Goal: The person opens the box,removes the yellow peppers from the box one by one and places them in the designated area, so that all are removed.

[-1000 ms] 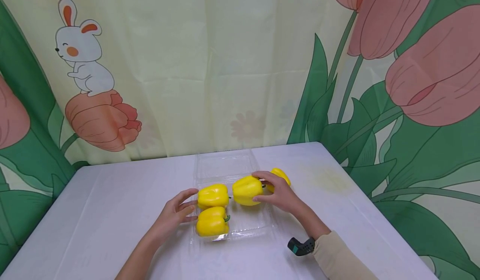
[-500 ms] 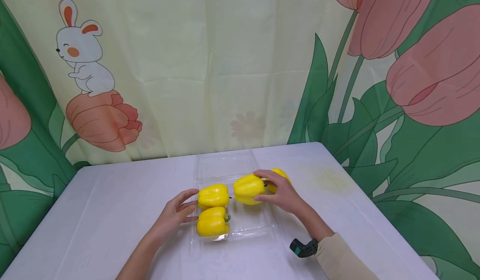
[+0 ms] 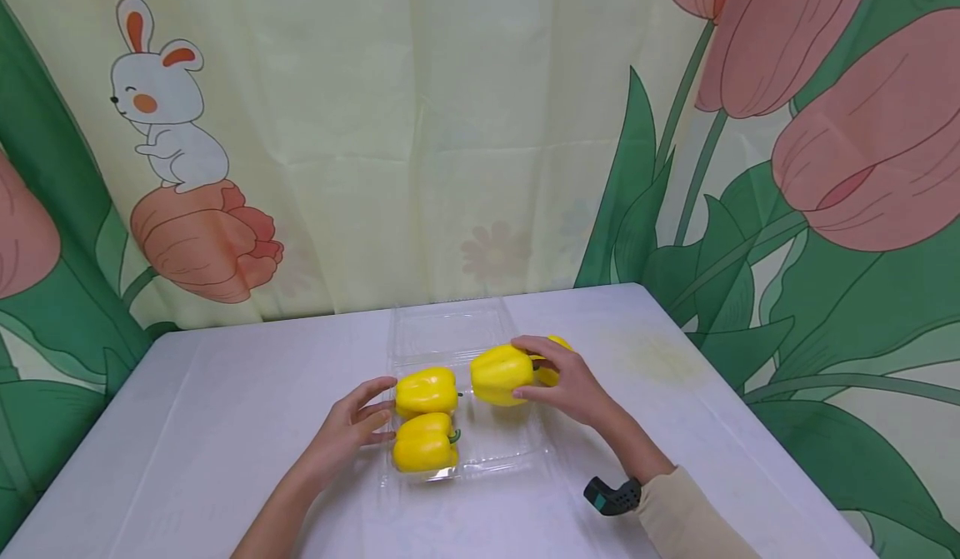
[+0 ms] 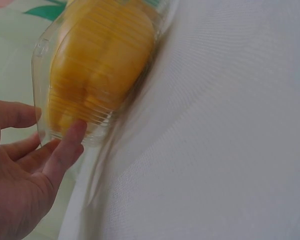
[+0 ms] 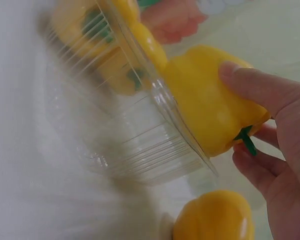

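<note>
the right hand (image 3: pixel 562 380) grips the held pepper (image 3: pixel 501 374) round its stem end, digits on opposite sides; the pepper is yellow, over the back right part of the clear container (image 3: pixel 491 438); long axis lies roughly crosswise in the head view, blunt end left, green stem pointing right toward the palm; in the right wrist view it sits at the container's rim, stem tilted down; the left hand (image 3: pixel 348 426) holds nothing in its palm, fingers loosely spread, fingertips resting at the container's left side; two more yellow peppers lie in the container's left half: the back pepper (image 3: pixel 426 392) with long axis crosswise, stem right, and the front pepper (image 3: pixel 425 444) just beside it, also crosswise, stem right; the loose pepper (image 5: pixel 215 220) is on the table (image 3: pixel 247 426), right of the container, partly behind the right hand in the head view, its stem direction cannot be told; the lid (image 3: pixel 453 330) is folded back, lying away from the person; patterned curtain (image 3: pixel 480 126) behind.
</note>
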